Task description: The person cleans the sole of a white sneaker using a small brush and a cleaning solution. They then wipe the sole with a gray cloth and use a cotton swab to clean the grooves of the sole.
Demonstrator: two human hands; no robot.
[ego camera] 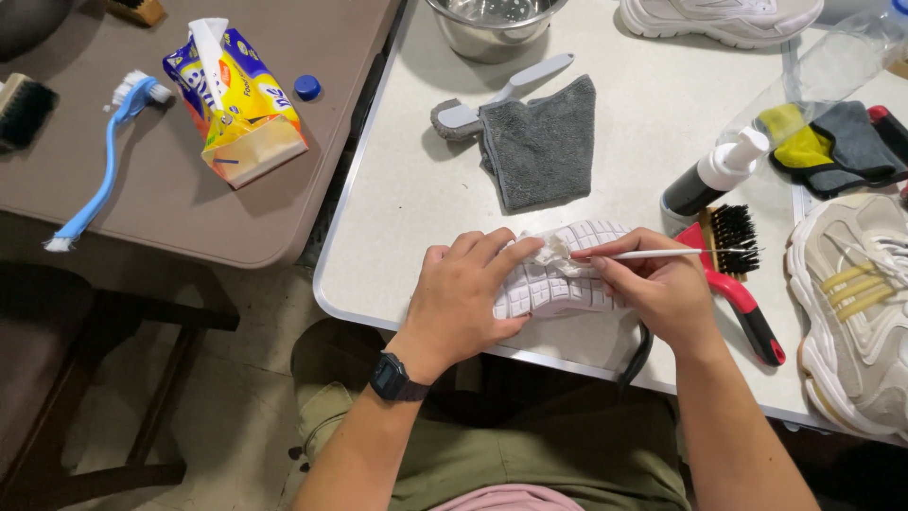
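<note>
**Sole-up white shoe, both hands on it, near table edge**

We see a white shoe (558,279) lying sole up on the white table (397,203), right at the near edge, in front of the person. Tread is a grid of small blocks. L hand (463,298) lies over the heel end, fingers curled & pressed down on the sole, fingertips pinning a crumpled bit of white tissue (551,252) against the tread. Black watch (395,378) on L wrist. R hand (662,284) sits at the other end of the shoe, thumb & fingers pinched on a thin white stick (653,253), held approx level; its tip meets the tissue, can't tell what kind of tool.

Just R of the R hand: red-handled brush w/ dark bristles (738,274), partly under the stick. Beyond that a beige sneaker w/ yellow stripes (856,303) at the table's R edge. Above the brush, a dark pump bottle w/ white top (714,175) on its side. Further back: grey cloth (539,147) w/ a grey-white scrubber (501,95) partly under it, steel bowl (492,24), another white shoe (719,17), yellow & grey cloths (832,142).

On the brown table (142,203) to the L, well apart: tissue pack (236,104), blue cap (306,87), blue brush (104,151).
</note>
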